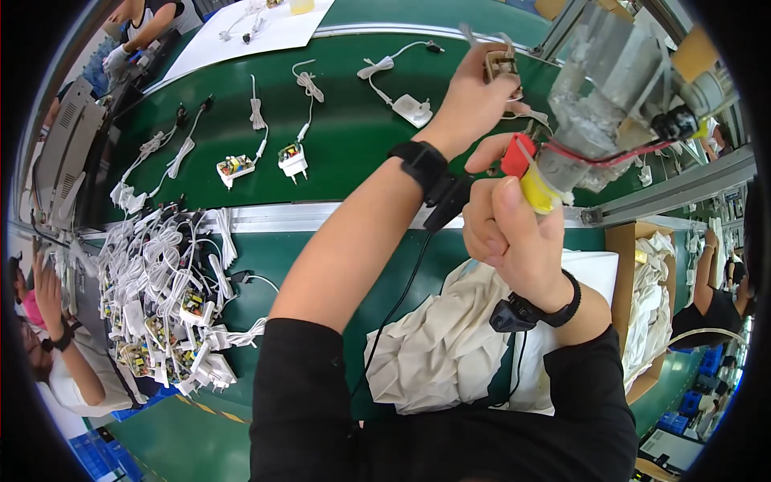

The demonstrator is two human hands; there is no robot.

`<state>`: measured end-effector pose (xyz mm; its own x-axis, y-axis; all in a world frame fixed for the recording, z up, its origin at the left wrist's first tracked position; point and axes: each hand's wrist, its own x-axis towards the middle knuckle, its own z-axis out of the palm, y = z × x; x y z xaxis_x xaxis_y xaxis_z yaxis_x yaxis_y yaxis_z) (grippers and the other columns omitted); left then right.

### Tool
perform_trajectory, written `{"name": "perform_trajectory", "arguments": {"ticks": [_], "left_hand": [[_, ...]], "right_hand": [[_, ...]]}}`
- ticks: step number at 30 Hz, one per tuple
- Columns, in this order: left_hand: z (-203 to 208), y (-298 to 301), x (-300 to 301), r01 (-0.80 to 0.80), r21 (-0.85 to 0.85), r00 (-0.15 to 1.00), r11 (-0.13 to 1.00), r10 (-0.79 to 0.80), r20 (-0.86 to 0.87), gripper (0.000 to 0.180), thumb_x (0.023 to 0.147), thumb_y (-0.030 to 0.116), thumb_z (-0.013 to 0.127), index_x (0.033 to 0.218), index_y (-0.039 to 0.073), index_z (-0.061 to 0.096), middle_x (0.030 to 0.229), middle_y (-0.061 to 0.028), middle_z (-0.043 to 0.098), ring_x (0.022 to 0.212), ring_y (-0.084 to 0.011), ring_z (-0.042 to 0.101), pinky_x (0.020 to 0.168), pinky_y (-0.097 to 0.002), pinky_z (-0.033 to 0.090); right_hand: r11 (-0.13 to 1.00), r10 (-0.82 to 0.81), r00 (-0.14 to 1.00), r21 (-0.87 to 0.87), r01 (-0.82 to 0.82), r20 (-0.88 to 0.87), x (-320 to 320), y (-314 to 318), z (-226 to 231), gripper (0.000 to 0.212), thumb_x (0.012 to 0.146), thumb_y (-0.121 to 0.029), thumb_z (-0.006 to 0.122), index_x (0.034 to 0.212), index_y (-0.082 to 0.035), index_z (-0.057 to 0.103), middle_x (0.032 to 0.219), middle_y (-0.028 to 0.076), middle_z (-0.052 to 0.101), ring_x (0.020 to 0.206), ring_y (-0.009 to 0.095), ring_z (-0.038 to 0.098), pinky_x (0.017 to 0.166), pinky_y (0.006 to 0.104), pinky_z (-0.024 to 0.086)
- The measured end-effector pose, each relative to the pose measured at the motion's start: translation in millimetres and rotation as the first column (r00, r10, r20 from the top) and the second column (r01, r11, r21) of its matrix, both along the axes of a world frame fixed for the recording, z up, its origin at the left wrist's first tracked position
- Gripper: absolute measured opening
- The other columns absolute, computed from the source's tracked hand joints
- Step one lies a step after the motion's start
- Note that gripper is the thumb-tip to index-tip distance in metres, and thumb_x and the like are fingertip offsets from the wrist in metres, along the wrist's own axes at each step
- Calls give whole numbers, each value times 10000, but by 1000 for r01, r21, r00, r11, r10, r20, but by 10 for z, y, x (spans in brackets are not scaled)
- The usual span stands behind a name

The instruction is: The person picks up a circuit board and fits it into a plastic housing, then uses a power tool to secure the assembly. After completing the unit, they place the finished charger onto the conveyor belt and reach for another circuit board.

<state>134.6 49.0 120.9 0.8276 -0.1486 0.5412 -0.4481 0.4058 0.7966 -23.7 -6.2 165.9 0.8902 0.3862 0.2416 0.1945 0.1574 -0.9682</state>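
My left hand (475, 95) reaches over the green belt with its fingers closed round a small power adapter (499, 67), whose open side shows a circuit board. Facing it, my right hand (514, 225) grips a tool like a glue gun (585, 120). That tool has a grey body crusted with clear residue, a yellow band and a red part, and a red wire runs along it. One finger of this hand stretches toward the red part. Its tip sits close to the adapter; whether they touch I cannot tell.
Several white adapters with bundled cables lie on the green belt (337, 88). A heap of cabled adapters (169, 297) covers the left of the bench. Cream cloth (442, 345) lies before me, beside a cardboard box (617, 241). A metal rail (321, 215) crosses the bench. Other people work around.
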Motion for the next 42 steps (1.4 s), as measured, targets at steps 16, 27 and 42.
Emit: {"name": "perform_trajectory", "arguments": {"ticks": [16,27,42], "left_hand": [[-432,207,149,-554,690,828,466,393,399,406,765,342,591,1010,22,541,838,-162,609,786,-310,600,649,-406,503],[-403,766,-461,-337,900,865,277,469,179,366,832,330,576,1095,94,479,792,-141,655,802,-267,649,590,-372,508],[-795,472,-1817,403,-331,546,853,-515,-661,362,894,88,462,1244,67,371,1232,-111,513,1059,-175,553,751,-299,535]], "right_hand": [[1000,13,999,14,-13,-30,4,-161,72,334,933,-312,475,1079,-26,381,547,-31,346,437,35,288,399,193,242],[1000,1,998,15,0,-63,17,-169,116,315,932,-304,470,1068,-30,391,545,-38,342,439,28,285,398,191,236],[992,-122,992,7,122,39,95,-191,24,303,946,-318,443,1038,-32,409,518,-41,331,407,26,267,377,197,215]]}}
